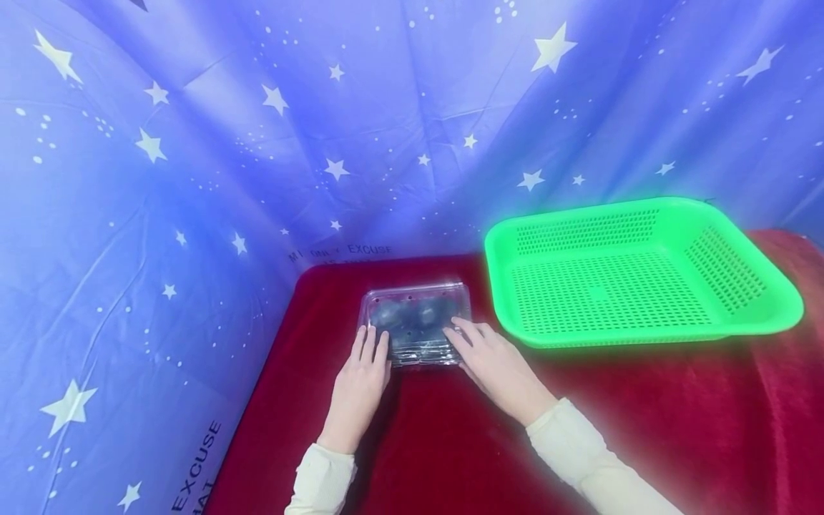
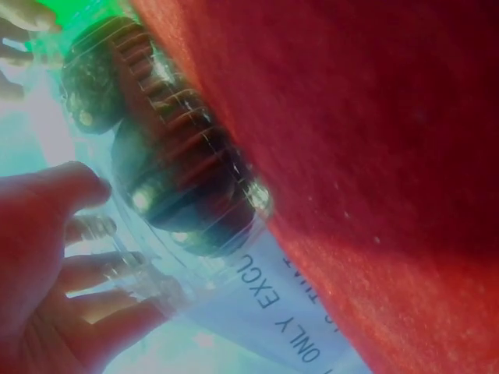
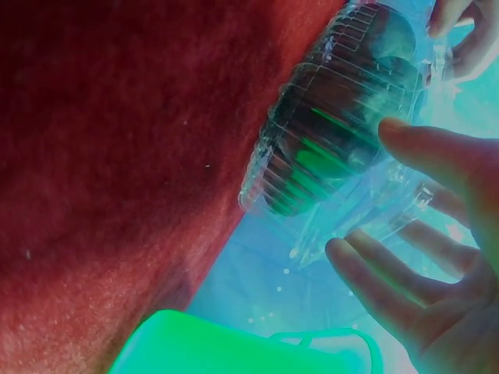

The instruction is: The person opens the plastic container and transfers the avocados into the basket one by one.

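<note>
A clear plastic clamshell box (image 1: 415, 322) lies on the red cloth, with dark, glossy round things inside that look like fruit. At its left edge is my left hand (image 1: 362, 390), with long, fairly straight fingers touching the rim. My right hand (image 1: 498, 365) touches the right edge, its fingers reaching over the lid. The left wrist view shows the left thumb (image 2: 74, 187) by the top edge and the dark fruit (image 2: 168, 167) through the ribbed wall. In the right wrist view the right thumb (image 3: 413, 140) touches the box and the fingers spread beside it.
A bright green perforated plastic basket (image 1: 515, 315) stands to the right of the box. Red cloth (image 1: 450, 443) covers the table. A blue star-patterned curtain (image 1: 399, 129) hangs behind and along the left side.
</note>
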Available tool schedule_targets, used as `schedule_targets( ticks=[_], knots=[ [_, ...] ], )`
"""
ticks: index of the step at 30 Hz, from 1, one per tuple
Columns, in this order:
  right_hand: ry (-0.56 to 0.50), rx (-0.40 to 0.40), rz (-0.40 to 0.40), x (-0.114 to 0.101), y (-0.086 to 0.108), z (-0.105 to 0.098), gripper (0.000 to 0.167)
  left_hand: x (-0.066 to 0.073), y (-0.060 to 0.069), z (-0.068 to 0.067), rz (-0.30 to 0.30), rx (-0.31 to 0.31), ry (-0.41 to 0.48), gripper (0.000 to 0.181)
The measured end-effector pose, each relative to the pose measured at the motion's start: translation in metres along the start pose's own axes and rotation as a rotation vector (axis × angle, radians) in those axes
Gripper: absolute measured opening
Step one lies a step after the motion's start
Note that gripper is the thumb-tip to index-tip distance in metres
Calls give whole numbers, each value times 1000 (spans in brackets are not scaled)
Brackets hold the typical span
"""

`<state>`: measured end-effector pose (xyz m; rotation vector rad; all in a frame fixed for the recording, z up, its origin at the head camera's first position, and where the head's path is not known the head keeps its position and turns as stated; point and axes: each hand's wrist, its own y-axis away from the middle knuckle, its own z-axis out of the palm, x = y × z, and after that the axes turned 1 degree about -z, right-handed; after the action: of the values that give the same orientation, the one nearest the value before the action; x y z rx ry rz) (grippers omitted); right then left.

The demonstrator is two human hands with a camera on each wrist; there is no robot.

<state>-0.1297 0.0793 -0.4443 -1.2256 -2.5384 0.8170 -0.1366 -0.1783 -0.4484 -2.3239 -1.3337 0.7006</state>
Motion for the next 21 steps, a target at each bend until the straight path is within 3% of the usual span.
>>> schedule_targets(
  ticks=[16,21],
  knots=[
    [26,19,20,-2,-2,4,63,2,-2,-6,55,-58,-101,51],
    [26,24,24,-3,-2,5,61,1,-3,-7,46,-76,-108,49]
  ],
)
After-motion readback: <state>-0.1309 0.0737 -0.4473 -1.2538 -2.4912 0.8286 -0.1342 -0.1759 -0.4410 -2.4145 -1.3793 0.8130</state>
